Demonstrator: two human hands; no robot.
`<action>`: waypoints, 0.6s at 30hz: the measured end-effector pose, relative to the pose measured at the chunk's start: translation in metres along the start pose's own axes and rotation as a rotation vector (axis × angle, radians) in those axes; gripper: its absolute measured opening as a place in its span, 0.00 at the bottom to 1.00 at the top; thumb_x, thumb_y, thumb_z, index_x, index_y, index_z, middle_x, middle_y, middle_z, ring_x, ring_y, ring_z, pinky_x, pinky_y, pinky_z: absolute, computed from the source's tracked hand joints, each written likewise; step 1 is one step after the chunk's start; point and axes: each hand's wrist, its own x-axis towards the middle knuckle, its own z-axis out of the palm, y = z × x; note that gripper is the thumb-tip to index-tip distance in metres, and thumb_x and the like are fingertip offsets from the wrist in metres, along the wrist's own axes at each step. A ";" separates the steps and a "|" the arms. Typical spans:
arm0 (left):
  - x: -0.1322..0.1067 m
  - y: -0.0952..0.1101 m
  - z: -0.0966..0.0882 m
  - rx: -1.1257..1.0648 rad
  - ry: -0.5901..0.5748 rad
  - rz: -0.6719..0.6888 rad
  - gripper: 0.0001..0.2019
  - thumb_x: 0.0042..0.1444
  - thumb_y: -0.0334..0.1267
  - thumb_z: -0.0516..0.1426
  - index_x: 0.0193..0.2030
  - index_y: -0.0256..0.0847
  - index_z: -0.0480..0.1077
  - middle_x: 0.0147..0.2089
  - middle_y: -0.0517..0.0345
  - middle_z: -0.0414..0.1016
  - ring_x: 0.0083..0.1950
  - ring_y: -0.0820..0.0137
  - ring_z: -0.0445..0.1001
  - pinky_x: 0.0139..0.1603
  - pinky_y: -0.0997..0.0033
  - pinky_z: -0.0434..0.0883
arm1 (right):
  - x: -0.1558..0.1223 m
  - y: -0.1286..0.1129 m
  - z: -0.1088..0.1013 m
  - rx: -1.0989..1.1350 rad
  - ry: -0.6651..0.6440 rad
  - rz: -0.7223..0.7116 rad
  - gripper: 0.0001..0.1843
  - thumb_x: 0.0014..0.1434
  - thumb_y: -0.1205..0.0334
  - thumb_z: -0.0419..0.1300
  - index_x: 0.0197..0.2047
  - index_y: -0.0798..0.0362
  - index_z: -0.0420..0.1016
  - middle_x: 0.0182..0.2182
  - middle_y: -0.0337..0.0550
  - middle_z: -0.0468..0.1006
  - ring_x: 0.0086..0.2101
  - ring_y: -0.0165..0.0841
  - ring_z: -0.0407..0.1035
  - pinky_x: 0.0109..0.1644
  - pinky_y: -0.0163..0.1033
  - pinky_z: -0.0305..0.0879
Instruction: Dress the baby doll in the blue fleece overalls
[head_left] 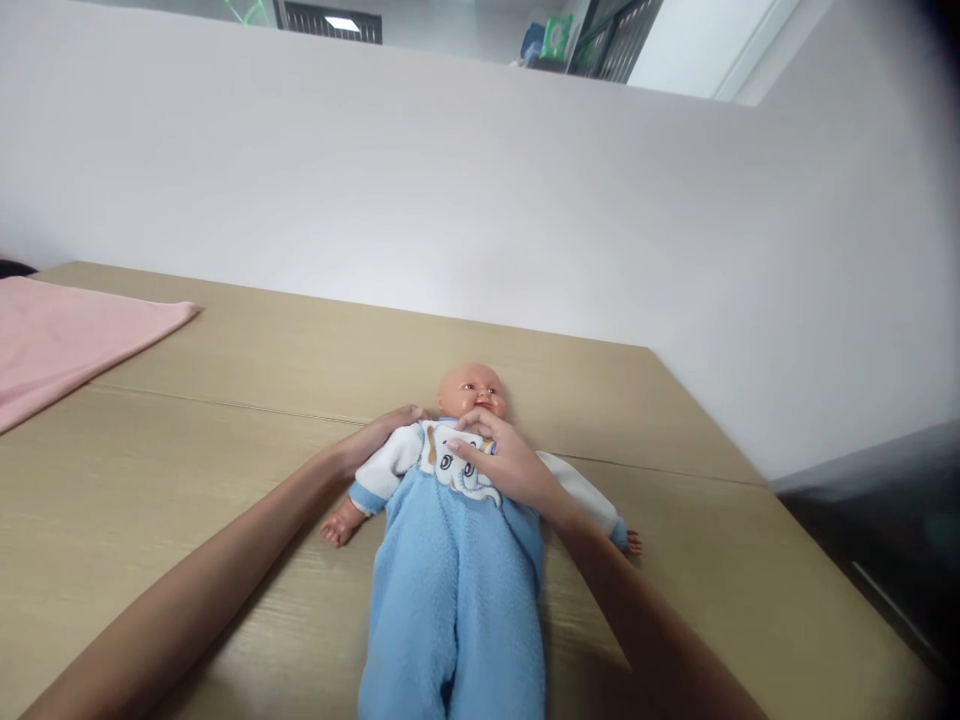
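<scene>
A baby doll (pixel 454 560) lies on its back on the table, its bald head (pixel 469 388) toward the far side. It wears a light blue fleece outfit with white sleeves and an elephant face (pixel 444 465) on the chest. My left hand (pixel 390 425) is beside the doll's shoulder, fingers stretched toward the neck, their tips partly hidden. Across the upper chest lies my right hand (pixel 514 465), thumb and fingers apart near the collar. The doll's arms are spread out to both sides, and my right forearm covers part of one sleeve (pixel 581 490).
A pink cloth (pixel 82 335) lies on the left of the wooden table (pixel 247 460). Behind the table stands a white partition (pixel 420 200). A dark object (pixel 885 520) is beside the table's right edge.
</scene>
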 end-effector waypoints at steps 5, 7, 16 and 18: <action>-0.013 0.039 -0.019 0.375 -0.293 -0.157 0.29 0.64 0.62 0.68 0.59 0.42 0.72 0.60 0.49 0.79 0.63 0.55 0.78 0.63 0.59 0.75 | 0.000 -0.001 -0.001 -0.088 0.061 -0.014 0.17 0.71 0.42 0.63 0.48 0.47 0.79 0.41 0.41 0.84 0.40 0.39 0.78 0.46 0.43 0.71; -0.016 0.048 -0.025 0.549 -0.359 -0.244 0.33 0.61 0.64 0.69 0.61 0.44 0.67 0.61 0.49 0.77 0.62 0.53 0.77 0.60 0.59 0.74 | -0.001 -0.001 -0.002 -0.123 0.063 -0.017 0.17 0.72 0.43 0.62 0.47 0.47 0.80 0.39 0.40 0.85 0.38 0.39 0.77 0.44 0.43 0.69; -0.012 0.050 -0.044 0.688 -0.368 -0.234 0.22 0.64 0.58 0.66 0.56 0.46 0.77 0.57 0.54 0.83 0.58 0.54 0.79 0.55 0.62 0.71 | -0.002 -0.012 -0.035 -0.365 0.031 -0.011 0.09 0.69 0.51 0.64 0.41 0.45 0.82 0.44 0.42 0.89 0.45 0.43 0.81 0.50 0.45 0.69; -0.012 0.050 -0.044 0.678 -0.390 -0.214 0.21 0.65 0.57 0.66 0.57 0.47 0.78 0.59 0.54 0.84 0.60 0.53 0.79 0.58 0.62 0.70 | -0.003 -0.012 -0.033 -0.375 0.025 -0.004 0.09 0.70 0.51 0.64 0.42 0.45 0.82 0.44 0.42 0.90 0.45 0.43 0.82 0.50 0.44 0.69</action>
